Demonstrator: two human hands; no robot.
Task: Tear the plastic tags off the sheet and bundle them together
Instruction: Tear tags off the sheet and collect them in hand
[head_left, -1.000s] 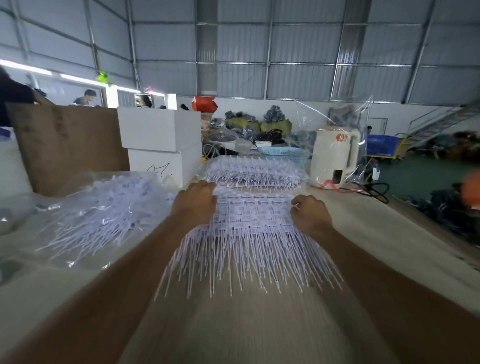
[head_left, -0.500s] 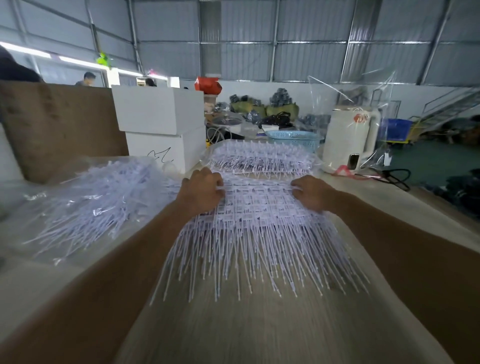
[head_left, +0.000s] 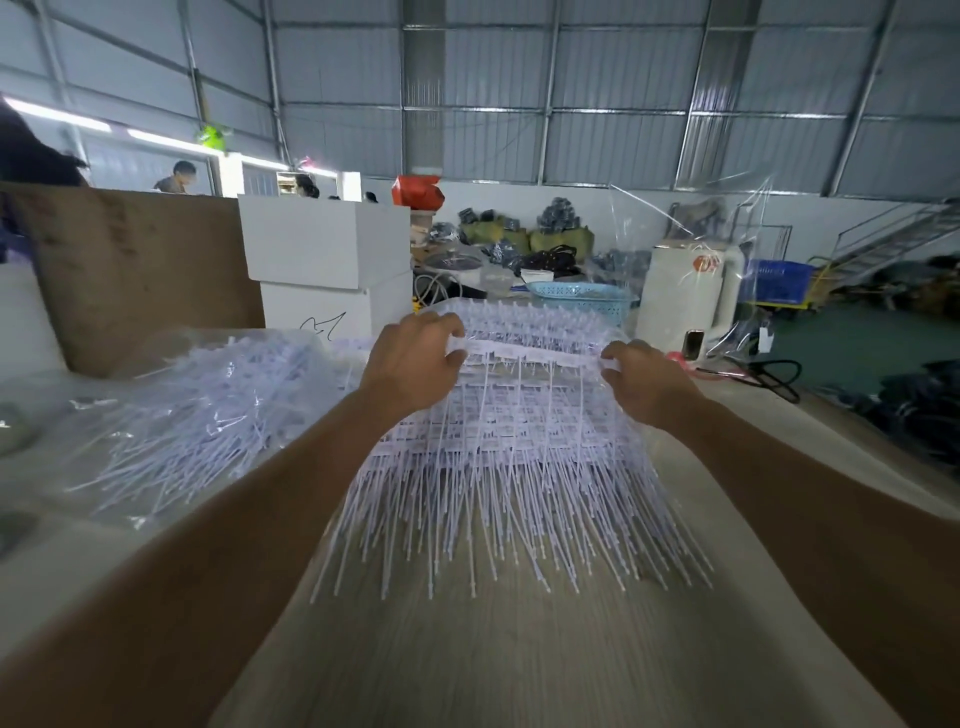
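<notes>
A: Where is the sheet of tags (head_left: 498, 441) found at this moment?

B: It is lying in the middle of the worktop (head_left: 519, 649), with its thin tails pointed toward the near edge. Its top strip (head_left: 535, 354) is lifted a little above the rows under it.

A: And how is the strip held?

B: It is pinched at both ends. The left end is pinched by the left hand (head_left: 415, 364) between thumb and fingers, and the right end by the right hand (head_left: 644, 382), whose fingers are curled around it.

A: How should the tearing be done well, in your judgement?

B: The strip should be kept level, so that the pull is shared equally by both ends. It is better pulled up and away from the rows below in one even motion; if only one end is pulled, some tails may be bent or left behind. The rest of the sheet is not held down by anything, so it may be dragged along.

A: And after that?

B: The torn tags would probably be gathered with the loose pile in the clear bag (head_left: 197, 410), near the left edge of the worktop
</notes>
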